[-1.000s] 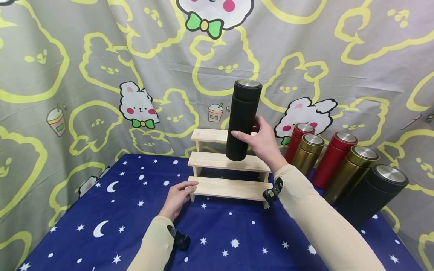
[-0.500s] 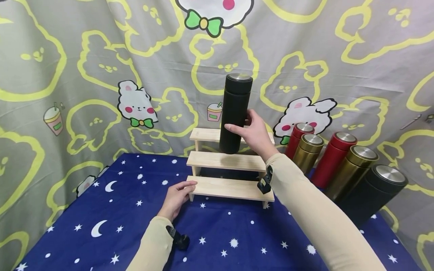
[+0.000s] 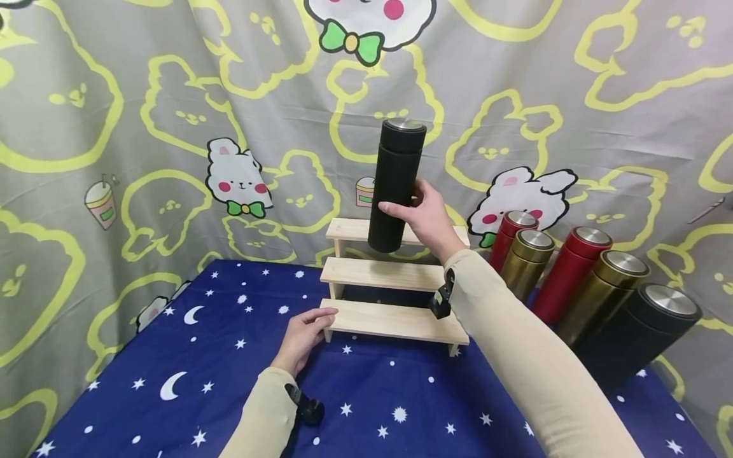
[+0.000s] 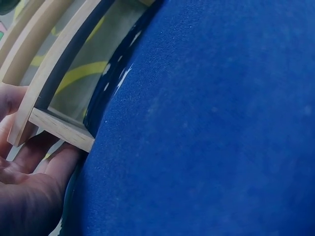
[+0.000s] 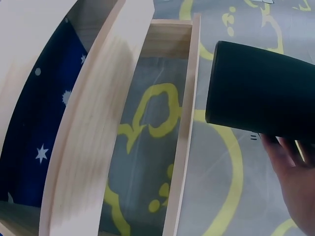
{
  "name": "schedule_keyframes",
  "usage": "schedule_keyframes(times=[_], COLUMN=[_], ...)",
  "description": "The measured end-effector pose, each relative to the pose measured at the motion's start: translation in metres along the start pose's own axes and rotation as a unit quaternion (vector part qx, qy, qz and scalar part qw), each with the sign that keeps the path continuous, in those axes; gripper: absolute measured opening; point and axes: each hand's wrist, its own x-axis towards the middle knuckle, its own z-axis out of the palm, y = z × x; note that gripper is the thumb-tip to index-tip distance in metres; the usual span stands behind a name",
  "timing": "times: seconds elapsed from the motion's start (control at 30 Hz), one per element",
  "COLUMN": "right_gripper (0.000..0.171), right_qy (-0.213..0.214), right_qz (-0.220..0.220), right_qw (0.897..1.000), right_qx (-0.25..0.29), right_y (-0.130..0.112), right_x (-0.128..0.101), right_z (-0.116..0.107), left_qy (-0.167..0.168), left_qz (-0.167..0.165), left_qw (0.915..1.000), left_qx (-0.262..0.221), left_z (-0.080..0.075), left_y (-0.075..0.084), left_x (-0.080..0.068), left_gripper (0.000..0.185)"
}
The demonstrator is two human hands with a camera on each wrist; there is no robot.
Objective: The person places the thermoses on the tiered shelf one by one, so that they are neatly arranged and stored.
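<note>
My right hand (image 3: 429, 219) grips a black thermos bottle (image 3: 397, 191) with a steel-topped lid, thumb on its near side. The bottle is upright, slightly tilted, raised in front of the top step of a three-tier wooden shelf stand (image 3: 395, 321). From the right wrist view, the base of the thermos (image 5: 261, 91) shows apart from the top board. My left hand (image 3: 299, 337) holds the left end of the lowest step. In the left wrist view, fingers (image 4: 64, 164) curl around the end of the stand (image 4: 61, 129), beside its leg.
Several more bottles stand at the right: a small red one (image 3: 514, 238), a small gold one (image 3: 527, 264), a tall red one (image 3: 572, 273), a tall gold one (image 3: 604, 296) and a large black one (image 3: 641, 337). A patterned curtain (image 3: 286, 114) hangs behind the blue star-printed tablecloth (image 3: 229, 362).
My right hand has lifted the black thermos bottle higher and a little left, toward the top step. My left hand stays at the left end of the lowest step.
</note>
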Motion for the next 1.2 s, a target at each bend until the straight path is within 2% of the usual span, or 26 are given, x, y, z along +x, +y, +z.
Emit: schedule_keyframes(times=[0.33,0.7,0.97,1.2], right_gripper=[0.066,0.065,0.067,0.066], right_qy=[0.002,0.01,0.008,0.006], right_qz=[0.016,0.008,0.017,0.025], right_qw=[1.0,1.0,1.0,1.0], right_qx=[0.017,0.022,-0.001,0.004], right_y=[-0.001,0.004,0.003,0.007], right_x=[0.016,0.032,0.035,0.032], right_z=[0.001,0.009,0.011,0.014], left_qy=[0.002,0.004,0.006,0.004], left_qz=[-0.003,-0.001,-0.002,-0.003], left_qw=[1.0,1.0,1.0,1.0], left_qx=[0.007,0.006,0.007,0.003], left_z=[0.0,0.0,0.001,0.0], left_y=[0.0,0.0,0.001,0.001], left_x=[0.001,0.0,0.0,-0.001], left_gripper=[0.02,0.02,0.02,0.021])
